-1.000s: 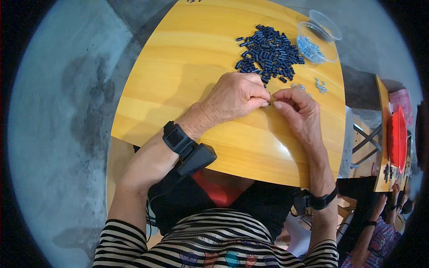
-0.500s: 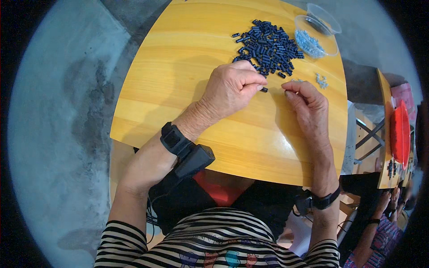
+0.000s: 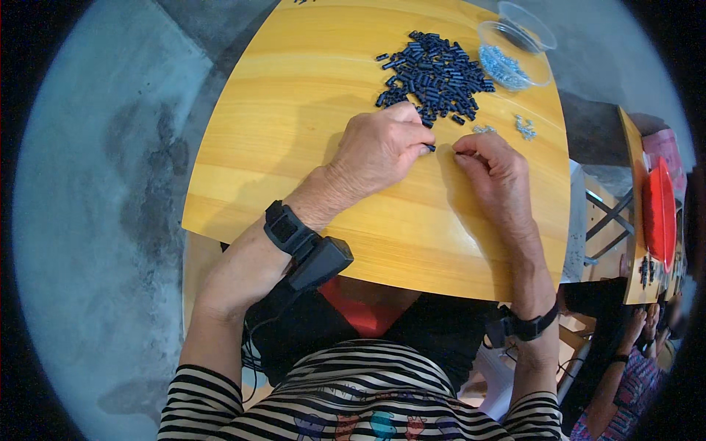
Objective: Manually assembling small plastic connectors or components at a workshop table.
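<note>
Spreading under both hands, the yellow wood-grained surface looks smooth and glossy, so any small part that drops could skid or roll. Toward one o'clock from its centre lies a pile of black pieces, loose and with nothing around it, so a knock could scatter it. The left hand sits close by the pile's seven o'clock side, where its knuckles could sweep the nearest ones aside. The right hand, between three and four o'clock from the left, has thumb and index finger drawn together; whether they grasp anything cannot be told. Well apart at twelve o'clock from it, a clear tub of silvery parts stands near the surface's edge, where a careless reach could tip it. A near silvery cluster at eleven o'clock and a second silvery cluster at one could be brushed together. Smallest, a black piece is pinched in the left fingers; uneven pressure could make it slip.
</note>
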The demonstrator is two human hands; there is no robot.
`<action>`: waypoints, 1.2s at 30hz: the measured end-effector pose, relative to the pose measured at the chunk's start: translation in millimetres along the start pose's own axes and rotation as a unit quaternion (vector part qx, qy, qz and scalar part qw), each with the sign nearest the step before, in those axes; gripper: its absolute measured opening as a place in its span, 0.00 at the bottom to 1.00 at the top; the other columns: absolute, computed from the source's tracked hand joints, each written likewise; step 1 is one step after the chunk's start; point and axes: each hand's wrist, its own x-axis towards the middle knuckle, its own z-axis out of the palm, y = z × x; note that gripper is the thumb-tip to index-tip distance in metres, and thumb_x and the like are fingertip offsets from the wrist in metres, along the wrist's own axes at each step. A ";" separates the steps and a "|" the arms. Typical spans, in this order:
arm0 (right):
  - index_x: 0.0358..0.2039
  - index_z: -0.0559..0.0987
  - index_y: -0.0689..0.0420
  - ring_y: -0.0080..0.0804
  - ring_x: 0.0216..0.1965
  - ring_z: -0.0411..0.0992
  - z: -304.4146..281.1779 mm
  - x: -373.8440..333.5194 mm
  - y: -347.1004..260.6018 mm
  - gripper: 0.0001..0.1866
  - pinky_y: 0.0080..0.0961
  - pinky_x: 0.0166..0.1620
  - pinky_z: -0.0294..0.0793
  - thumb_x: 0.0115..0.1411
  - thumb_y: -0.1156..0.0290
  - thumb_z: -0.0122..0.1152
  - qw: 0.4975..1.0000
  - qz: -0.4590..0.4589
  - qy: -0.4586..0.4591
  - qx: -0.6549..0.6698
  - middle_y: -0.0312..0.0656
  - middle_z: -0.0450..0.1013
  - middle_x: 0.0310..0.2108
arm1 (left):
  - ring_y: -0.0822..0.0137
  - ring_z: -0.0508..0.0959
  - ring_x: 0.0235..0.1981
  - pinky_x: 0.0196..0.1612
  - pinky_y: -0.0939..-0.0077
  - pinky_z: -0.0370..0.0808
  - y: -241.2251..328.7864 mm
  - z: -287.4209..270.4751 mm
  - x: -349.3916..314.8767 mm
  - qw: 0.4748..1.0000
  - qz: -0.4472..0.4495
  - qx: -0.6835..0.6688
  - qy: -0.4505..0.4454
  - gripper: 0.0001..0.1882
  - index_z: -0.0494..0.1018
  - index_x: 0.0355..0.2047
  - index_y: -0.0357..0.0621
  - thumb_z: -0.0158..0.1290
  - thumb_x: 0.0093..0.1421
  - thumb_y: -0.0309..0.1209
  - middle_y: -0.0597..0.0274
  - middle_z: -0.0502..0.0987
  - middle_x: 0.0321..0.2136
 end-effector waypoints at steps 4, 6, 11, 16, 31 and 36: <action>0.26 0.76 0.58 0.38 0.27 0.72 0.3 0.3 -1.6 0.06 0.28 0.32 0.71 0.45 0.80 0.59 1.000 -0.003 -0.006 -0.009 0.44 0.71 0.23 | 0.70 0.76 0.26 0.29 0.80 0.72 -0.5 -0.7 0.9 0.987 -0.062 -0.145 0.030 0.05 0.77 0.28 0.40 0.57 0.48 0.22 0.61 0.76 0.24; 0.26 0.76 0.58 0.39 0.27 0.73 0.0 0.4 0.6 0.05 0.29 0.32 0.71 0.46 0.79 0.59 0.999 -0.026 -0.014 -0.037 0.44 0.72 0.24 | 0.73 0.75 0.26 0.28 0.82 0.71 2.6 0.3 0.8 0.977 -0.087 -0.194 0.020 0.05 0.77 0.29 0.39 0.56 0.49 0.22 0.63 0.76 0.24; 0.25 0.76 0.58 0.40 0.27 0.73 -3.4 1.4 -2.8 0.04 0.30 0.32 0.71 0.46 0.77 0.59 0.999 -0.016 -0.025 -0.039 0.44 0.72 0.24 | 0.80 0.72 0.24 0.27 0.87 0.69 13.5 -5.1 3.3 0.939 -0.186 -0.288 -0.032 0.06 0.77 0.32 0.38 0.55 0.53 0.22 0.68 0.75 0.24; 0.27 0.76 0.60 0.39 0.27 0.73 -2.3 0.4 -6.4 0.06 0.29 0.31 0.71 0.45 0.78 0.60 0.999 0.004 -0.032 -0.012 0.45 0.72 0.24 | 0.80 0.71 0.22 0.26 0.87 0.69 6.3 -1.5 1.3 0.924 -0.160 -0.344 -0.053 0.09 0.76 0.38 0.38 0.52 0.56 0.23 0.68 0.73 0.25; 0.29 0.77 0.61 0.14 0.25 0.66 1.4 -3.2 -3.7 0.04 0.13 0.29 0.67 0.51 0.81 0.60 0.961 0.098 -0.012 0.258 0.31 0.72 0.25 | 0.76 0.76 0.26 0.31 0.85 0.74 14.5 -5.0 1.5 0.912 -0.184 -0.361 -0.059 0.09 0.76 0.36 0.37 0.54 0.53 0.20 0.65 0.76 0.25; 0.30 0.77 0.61 0.14 0.26 0.67 -1.5 -3.0 -9.2 0.04 0.13 0.31 0.67 0.52 0.80 0.60 0.947 0.126 -0.023 0.293 0.31 0.72 0.24 | 0.75 0.77 0.25 0.30 0.84 0.75 18.2 -7.3 2.4 0.893 -0.231 -0.380 -0.073 0.08 0.76 0.35 0.36 0.54 0.53 0.21 0.62 0.78 0.26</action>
